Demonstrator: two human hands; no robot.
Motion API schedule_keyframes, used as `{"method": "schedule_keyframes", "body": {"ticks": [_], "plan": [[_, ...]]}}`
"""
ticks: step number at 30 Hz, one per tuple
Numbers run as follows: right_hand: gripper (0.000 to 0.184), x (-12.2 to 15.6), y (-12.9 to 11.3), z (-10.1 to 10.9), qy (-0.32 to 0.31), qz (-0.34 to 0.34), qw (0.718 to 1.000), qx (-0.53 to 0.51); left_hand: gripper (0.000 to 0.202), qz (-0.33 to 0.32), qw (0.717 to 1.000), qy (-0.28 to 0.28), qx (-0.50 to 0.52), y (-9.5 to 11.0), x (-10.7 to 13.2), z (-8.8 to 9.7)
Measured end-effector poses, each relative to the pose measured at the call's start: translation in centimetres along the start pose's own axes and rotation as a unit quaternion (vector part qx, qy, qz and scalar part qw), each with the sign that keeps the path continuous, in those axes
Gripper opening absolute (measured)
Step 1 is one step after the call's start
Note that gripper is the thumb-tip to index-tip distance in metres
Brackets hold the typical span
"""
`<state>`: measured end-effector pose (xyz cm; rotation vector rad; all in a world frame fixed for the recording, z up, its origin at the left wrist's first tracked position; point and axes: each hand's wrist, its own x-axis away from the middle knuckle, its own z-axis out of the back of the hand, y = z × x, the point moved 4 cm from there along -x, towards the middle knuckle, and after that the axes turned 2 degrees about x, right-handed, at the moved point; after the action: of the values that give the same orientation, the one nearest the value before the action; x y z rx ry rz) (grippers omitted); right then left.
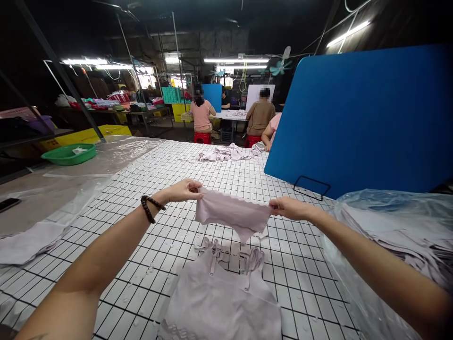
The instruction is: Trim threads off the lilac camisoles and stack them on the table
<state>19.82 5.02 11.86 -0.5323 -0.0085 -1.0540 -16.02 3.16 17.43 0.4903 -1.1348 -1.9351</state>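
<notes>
A pale pink pair of panties [233,212] with a wavy edge is stretched in the air between my two hands. My left hand [184,190], with a dark bead bracelet [153,208] at the wrist, pinches its left corner. At the opposite corner, my right hand [288,208] grips the fabric between thumb and fingers. Below it, a pale camisole [222,302] with thin straps lies spread on the white table [141,264] with its black grid. The camisole's lower end is cut off by the frame edge.
Several pale garments [228,152] lie heaped at the far table edge. A blue board [361,118] stands on the right, behind a plastic bag [354,198] of folded garments. On the left are a green basket [69,155], a phone [9,204] and folded cloth [31,243]. People sit beyond.
</notes>
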Motion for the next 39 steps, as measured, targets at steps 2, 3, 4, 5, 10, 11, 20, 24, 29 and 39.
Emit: {"method": "schedule_keyframes", "body": {"ticks": [2, 3, 4, 5, 10, 11, 20, 24, 29, 39], "plan": [[0.028, 0.1, -0.1, 0.3, 0.0, 0.002, 1.0, 0.024, 0.028, 0.004, 0.999, 0.004, -0.047, 0.3, 0.2, 0.3], [0.03, 0.1, -0.2, 0.6, 0.001, 0.004, 1.0, 0.025, 0.027, 0.006, 0.998, 0.008, -0.065, 0.3, 0.3, 0.5], [0.032, 0.2, -0.4, 0.9, 0.004, 0.005, 1.0, 0.018, 0.026, 0.011, 0.997, 0.015, -0.078, 0.2, 0.4, 0.6], [0.034, 0.3, -0.5, 1.3, 0.009, 0.006, 1.0, 0.003, 0.027, 0.018, 0.996, 0.025, -0.085, 0.1, 0.4, 0.7], [0.037, 0.6, -0.7, 2.8, 0.032, 0.033, 0.987, -0.155, 0.032, 0.06, 0.994, 0.074, -0.059, -1.9, 0.4, 1.1], [0.036, 0.5, -0.6, 3.0, 0.039, 0.039, 0.979, -0.194, 0.034, 0.063, 0.994, 0.083, -0.041, -2.3, 0.4, 1.1], [0.046, 2.4, -9.1, 4.4, 0.144, 0.15, 0.896, -0.392, 0.021, 0.085, 0.917, 0.362, 0.145, -5.5, -2.3, 1.1], [0.047, 1.9, -15.4, 2.9, 0.044, 0.231, 0.925, -0.298, 0.018, 0.032, 0.892, 0.388, 0.23, -3.4, -6.4, -0.9], [0.075, -2.7, -12.8, 4.6, 0.232, 0.091, 0.916, -0.315, 0.035, -0.042, 0.911, 0.241, 0.331, 1.3, -9.2, -5.4], [0.043, -4.6, -11.5, 2.8, 0.053, -0.01, 0.943, -0.327, 0.047, -0.072, 0.826, 0.158, 0.537, 0.2, -7.1, -9.2]]}}
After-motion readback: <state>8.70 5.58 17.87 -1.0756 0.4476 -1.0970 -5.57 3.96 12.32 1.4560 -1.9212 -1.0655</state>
